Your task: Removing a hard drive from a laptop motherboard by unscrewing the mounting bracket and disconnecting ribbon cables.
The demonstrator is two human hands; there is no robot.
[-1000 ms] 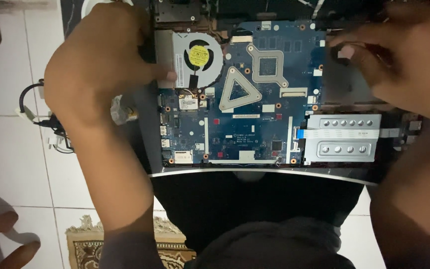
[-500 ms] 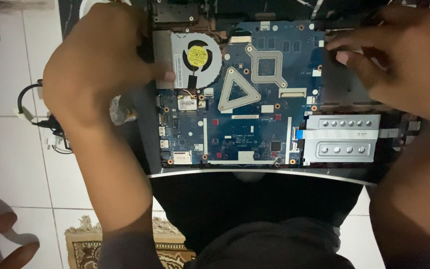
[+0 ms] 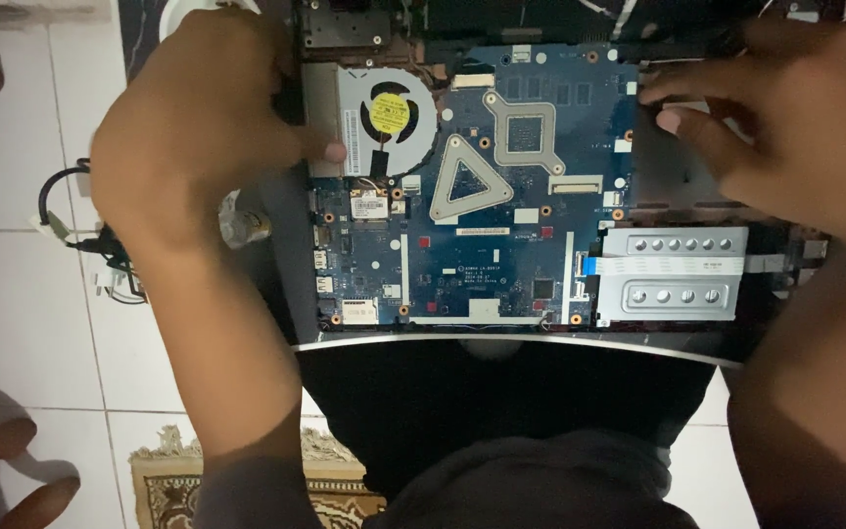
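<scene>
White tiled floor; left hand and right hand open, fingertips on opened laptop

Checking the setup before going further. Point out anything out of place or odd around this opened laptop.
A tangle of loose cables lies on the white floor tiles beside the left hand, apart from the laptop. On the blue motherboard nothing looks askew or damaged.

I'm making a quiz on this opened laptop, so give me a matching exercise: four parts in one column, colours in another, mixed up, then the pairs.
Parts:
1. circuit board
2. fan sticker
3. drive bracket
4. floor tiles

Colours:
A. white
B. silver
C. blue
D. yellow

Pairs: 1-C, 2-D, 3-B, 4-A
</scene>
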